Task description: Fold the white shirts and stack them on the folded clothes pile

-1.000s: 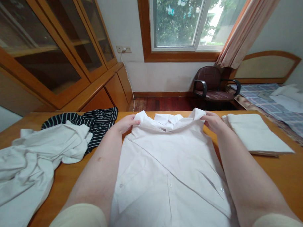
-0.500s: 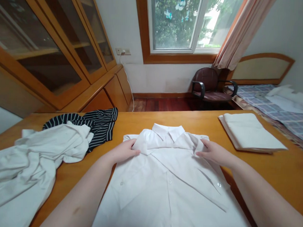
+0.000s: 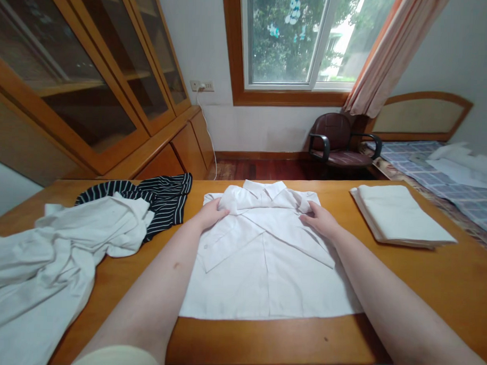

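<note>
A white collared shirt [image 3: 264, 263] lies front up on the wooden table, its collar toward the far edge and its sleeves crossed over the chest. My left hand [image 3: 213, 213] grips the shirt's left shoulder area, thumb on top and the other fingers tucked beneath the cloth. On the opposite shoulder, my right hand [image 3: 320, 219] pinches the fabric in the same way. Between the two hands the cloth bunches into a raised roll just below the collar. The shirt's hem lies flat, short of the table's near edge.
Folded white cloth [image 3: 402, 214] is stacked at the right of the table [image 3: 286, 343]. At left lie a crumpled white garment [image 3: 85, 235] and a black striped garment [image 3: 169, 201]. Beyond the table stand a chair [image 3: 336, 140], a bed [image 3: 423, 162] and a glass-door cabinet [image 3: 137, 141].
Both hands have moved away from me, sliding the shirt toward the table's far edge. Its hem and a strip of table in front of it now show.
</note>
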`<state>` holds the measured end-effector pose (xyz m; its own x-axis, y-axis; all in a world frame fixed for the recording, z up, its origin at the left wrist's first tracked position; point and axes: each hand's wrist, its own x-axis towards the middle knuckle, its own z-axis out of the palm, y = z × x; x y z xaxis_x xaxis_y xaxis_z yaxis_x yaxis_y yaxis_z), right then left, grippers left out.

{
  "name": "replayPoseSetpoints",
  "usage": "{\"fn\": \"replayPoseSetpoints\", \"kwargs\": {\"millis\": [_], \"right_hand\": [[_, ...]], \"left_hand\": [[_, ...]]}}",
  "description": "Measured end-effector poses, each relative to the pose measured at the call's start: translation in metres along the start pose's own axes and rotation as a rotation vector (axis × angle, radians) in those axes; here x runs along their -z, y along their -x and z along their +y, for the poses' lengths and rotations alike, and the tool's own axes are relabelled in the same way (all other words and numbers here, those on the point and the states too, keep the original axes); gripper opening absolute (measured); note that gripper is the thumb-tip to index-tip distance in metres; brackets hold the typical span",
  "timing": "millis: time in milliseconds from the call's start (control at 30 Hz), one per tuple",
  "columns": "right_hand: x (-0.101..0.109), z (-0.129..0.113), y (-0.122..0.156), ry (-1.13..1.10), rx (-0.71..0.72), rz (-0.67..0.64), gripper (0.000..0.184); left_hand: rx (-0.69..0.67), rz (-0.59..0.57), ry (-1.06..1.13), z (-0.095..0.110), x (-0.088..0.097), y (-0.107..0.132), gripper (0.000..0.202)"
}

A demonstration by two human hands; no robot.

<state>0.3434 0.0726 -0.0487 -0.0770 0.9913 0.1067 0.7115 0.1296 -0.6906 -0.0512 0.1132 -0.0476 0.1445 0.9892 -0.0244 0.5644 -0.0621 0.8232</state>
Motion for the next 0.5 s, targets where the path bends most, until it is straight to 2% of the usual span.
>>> {"fn": "replayPoseSetpoints", "kwargs": {"millis": [100,267,367,500], "right_hand": [[-0.006,0.002,-0.005,-0.032,-0.023,0.035,0.041],[-0.005,0.008,-0.005,-0.164,-0.026,0.04,0.03],[0.001,0.01,-0.004,-0.228,-0.046,0.048,0.028],[0.005,0.01,-0.003,-0.219,-0.089,0.087,0.027]], "left_hand": [[0.015,0.018,0.066,-0.003,-0.003,-0.001,0.049],[-0.053,0.143,0.112,-0.007,-0.008,0.002,0.046],[-0.093,0.113,0.149,-0.008,-0.005,0.001,0.045],[-0.064,0.057,0.129,-0.008,0.001,-0.003,0.038]]}}
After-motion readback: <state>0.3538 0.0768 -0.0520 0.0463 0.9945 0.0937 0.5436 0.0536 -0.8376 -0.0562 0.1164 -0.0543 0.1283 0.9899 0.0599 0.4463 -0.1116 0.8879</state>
